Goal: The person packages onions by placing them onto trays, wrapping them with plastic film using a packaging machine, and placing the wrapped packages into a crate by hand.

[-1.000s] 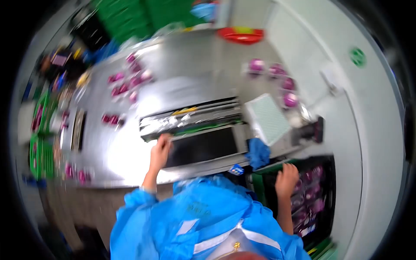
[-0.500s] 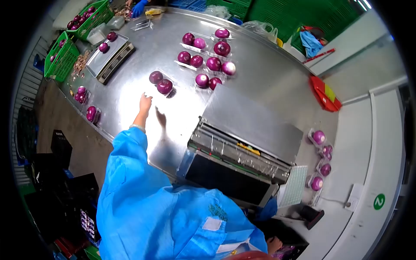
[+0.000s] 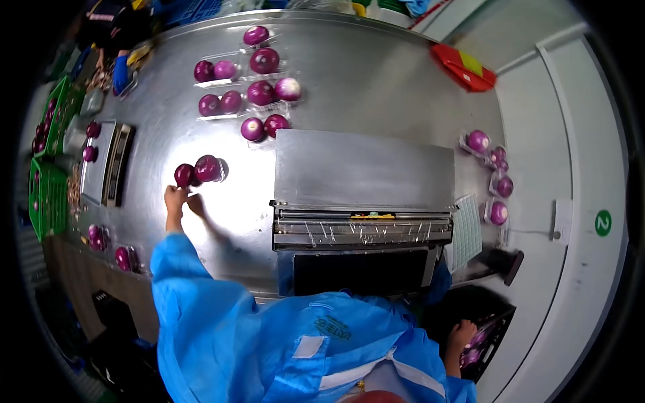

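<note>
My left hand (image 3: pixel 175 200) reaches out over the steel table, its fingers closed at the near edge of a clear tray (image 3: pixel 220 176). Two red onions sit in that tray, a smaller onion (image 3: pixel 184 175) by my fingertips and a larger onion (image 3: pixel 207 168) beside it. Low on the right, my right hand (image 3: pixel 462 333) is over a dark crate (image 3: pixel 494 349) with onions in it. Its fingers are curled, and what they hold, if anything, is hidden. Several trays of onions, among them a whitish onion (image 3: pixel 287 88), stand in rows farther back.
A film wrapping machine (image 3: pixel 363 228) with a flat steel plate (image 3: pixel 363 164) is in front of me. On the left are a scale (image 3: pixel 111 164) bearing onions and green crates (image 3: pixel 50 198). Trayed onions (image 3: pixel 498 213) line the right edge. A co-worker's blue glove (image 3: pixel 121 74) shows at the far left.
My left hand has come to the onion tray, and the tray has turned a little. More of my right hand shows over the dark crate. The camera view has rotated.
</note>
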Motion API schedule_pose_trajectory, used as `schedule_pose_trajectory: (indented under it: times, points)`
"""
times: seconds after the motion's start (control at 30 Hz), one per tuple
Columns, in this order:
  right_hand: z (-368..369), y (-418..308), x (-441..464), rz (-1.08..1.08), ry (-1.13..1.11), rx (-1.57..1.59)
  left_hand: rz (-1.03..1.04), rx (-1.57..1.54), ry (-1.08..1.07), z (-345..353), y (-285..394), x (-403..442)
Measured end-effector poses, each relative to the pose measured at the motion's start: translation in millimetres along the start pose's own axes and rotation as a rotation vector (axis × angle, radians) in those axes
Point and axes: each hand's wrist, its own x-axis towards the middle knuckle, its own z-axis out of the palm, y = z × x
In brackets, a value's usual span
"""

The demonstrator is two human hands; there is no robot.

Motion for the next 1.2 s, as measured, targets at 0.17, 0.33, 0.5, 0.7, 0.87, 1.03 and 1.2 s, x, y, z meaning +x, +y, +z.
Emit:
schedule_pose_trajectory:
  times: [0.17, 0.33, 0.5, 0.7, 0.87, 1.03, 1.2]
  points:
    - [-3, -11, 12, 0.051, 0.092, 0.155, -0.149, -1.103, -0.13, 18, -26, -126]
    - [-54, -114, 100, -0.299, 0.273, 0.481, -0.031, -0.99, -0.171, -12, 46, -232]
    - [-122, -268, 182, -0.66, 0.045, 1.202, 0.119, -0.79, -0.401, 4, 195, -319]
    - [-130, -349, 250, -0.5, -0.553, 1.56, -0.001, -0.81, -0.694, 129, 298, -396]
    - [-85, -327, 287, -0.17, -0.381, 1.601, 0.299, -0.389, -0.648, 217, 291, -385]
    - [-74, -298, 288, -0.265, -0.405, 1.609, 0.674, 0.152, -0.491, 219, 284, -396]
    - [-80, -243, 286, -0.459, -0.167, 1.299, 0.604, 0.102, -0.456, 161, 268, -397]
